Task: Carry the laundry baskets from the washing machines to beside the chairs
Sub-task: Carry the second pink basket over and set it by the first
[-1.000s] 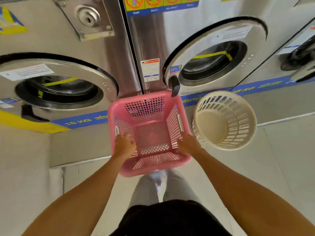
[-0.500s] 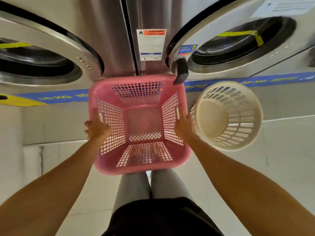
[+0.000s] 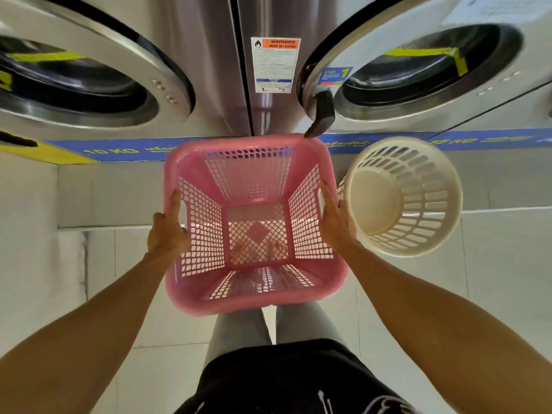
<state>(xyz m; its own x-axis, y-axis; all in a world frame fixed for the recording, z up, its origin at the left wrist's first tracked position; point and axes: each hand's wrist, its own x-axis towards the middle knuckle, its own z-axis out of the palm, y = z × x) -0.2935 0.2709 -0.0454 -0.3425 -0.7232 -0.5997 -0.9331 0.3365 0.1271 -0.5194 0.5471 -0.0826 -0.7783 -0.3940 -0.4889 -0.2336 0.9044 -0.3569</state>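
An empty pink square laundry basket (image 3: 254, 297) with latticed walls is right in front of me, above my legs. My left hand (image 3: 167, 231) grips its left rim at the handle slot, thumb on top. On the opposite rim my right hand (image 3: 336, 222) holds the right side. Close to the right of it, a round cream laundry basket (image 3: 418, 201) stands on the floor, also empty, nearly touching my right hand. Both baskets sit just before the washing machines.
Two steel front-loading washing machines fill the top, the left door (image 3: 89, 85) and the right door (image 3: 418, 73) with a black handle (image 3: 321, 115) over the pink basket's far rim. A raised tiled plinth (image 3: 104, 192) runs below them. Pale floor tiles (image 3: 493, 294) lie around me.
My hands moved from inside the near end of the pink basket out to its left and right rims. The basket now appears larger and nearer, and my view has dropped closer to it.
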